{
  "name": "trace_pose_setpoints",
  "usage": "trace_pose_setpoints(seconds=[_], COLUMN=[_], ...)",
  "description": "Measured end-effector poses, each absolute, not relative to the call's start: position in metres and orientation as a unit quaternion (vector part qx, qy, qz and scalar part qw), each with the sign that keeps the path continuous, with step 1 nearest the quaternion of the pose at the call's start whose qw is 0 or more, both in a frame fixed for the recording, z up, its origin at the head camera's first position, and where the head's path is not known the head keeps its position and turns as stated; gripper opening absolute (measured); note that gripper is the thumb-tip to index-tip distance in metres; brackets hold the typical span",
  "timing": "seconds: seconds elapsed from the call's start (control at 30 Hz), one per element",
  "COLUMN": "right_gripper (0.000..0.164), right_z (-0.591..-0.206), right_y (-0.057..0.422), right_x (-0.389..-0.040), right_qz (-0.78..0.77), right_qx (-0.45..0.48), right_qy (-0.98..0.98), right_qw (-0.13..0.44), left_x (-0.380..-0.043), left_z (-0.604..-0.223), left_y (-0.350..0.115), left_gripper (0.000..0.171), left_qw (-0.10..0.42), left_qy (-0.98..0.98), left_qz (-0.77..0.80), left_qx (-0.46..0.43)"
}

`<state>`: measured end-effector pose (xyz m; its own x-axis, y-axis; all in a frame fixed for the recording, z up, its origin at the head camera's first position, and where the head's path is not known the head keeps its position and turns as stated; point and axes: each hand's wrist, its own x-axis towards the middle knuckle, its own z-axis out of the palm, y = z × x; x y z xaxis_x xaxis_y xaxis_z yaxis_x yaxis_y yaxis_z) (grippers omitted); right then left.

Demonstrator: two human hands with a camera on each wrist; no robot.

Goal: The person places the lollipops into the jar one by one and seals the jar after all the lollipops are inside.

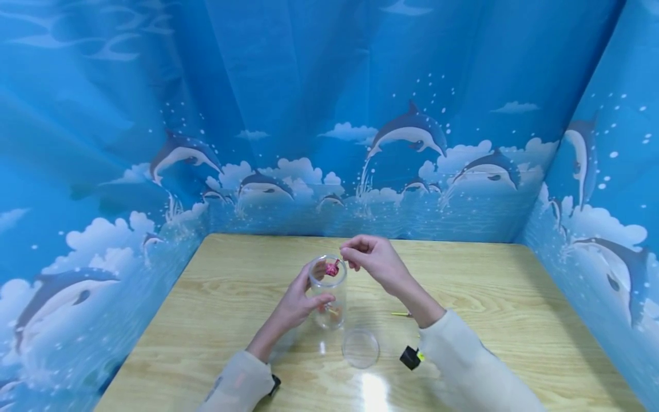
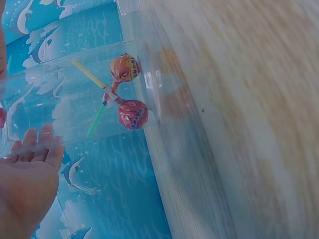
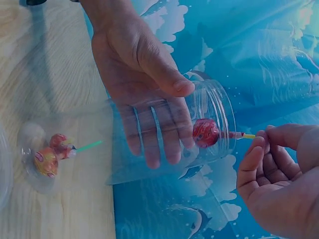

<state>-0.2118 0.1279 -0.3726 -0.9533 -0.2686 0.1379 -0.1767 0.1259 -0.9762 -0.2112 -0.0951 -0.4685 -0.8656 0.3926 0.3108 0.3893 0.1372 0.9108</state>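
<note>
A tall clear plastic jar (image 1: 337,294) stands upright near the middle of the table, its mouth uncovered. My left hand (image 1: 297,302) grips it, with the thumb on the near side and the fingers round the far side. At the rim, my right hand (image 1: 380,264) pinches the yellow stick of a red-wrapped lollipop (image 3: 205,133) between thumb and fingertip. The candy head hangs just inside the jar's mouth. Two more lollipops lie at the bottom: an orange-wrapped lollipop (image 2: 125,68) with a yellow stick and a red-wrapped lollipop (image 2: 133,114) by a green stick.
On the wooden table (image 1: 247,274), a round clear lid (image 1: 360,348) lies in front of the jar. A thin yellow stick (image 1: 400,313) shows partly under the right forearm. A black box (image 1: 410,358) sits by the right sleeve. Blue dolphin-print curtains (image 1: 309,114) enclose the table.
</note>
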Motion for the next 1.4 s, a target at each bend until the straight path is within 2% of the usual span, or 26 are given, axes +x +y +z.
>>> trace_pose_setpoints(seconds=[0.57, 0.97, 1.4], right_gripper=[0.023, 0.029, 0.037], right_z=[-0.371, -0.377, -0.392], right_y=[0.141, 0.207, 0.271], right_x=[-0.213, -0.199, -0.164], right_qz=[-0.602, -0.579, -0.567], right_qx=[-0.161, -0.129, -0.058], right_qy=[0.782, 0.805, 0.822], right_qw=[0.018, 0.018, 0.012], left_x=[-0.212, -0.212, -0.212], left_z=[-0.469, -0.469, -0.469], left_y=[-0.093, -0.093, -0.095], left_gripper=[0.081, 0.082, 0.082], left_qw=[0.0, -0.002, -0.004], left_qy=[0.744, 0.756, 0.756], left_qz=[0.607, 0.598, 0.598], left_qx=[0.279, 0.265, 0.267])
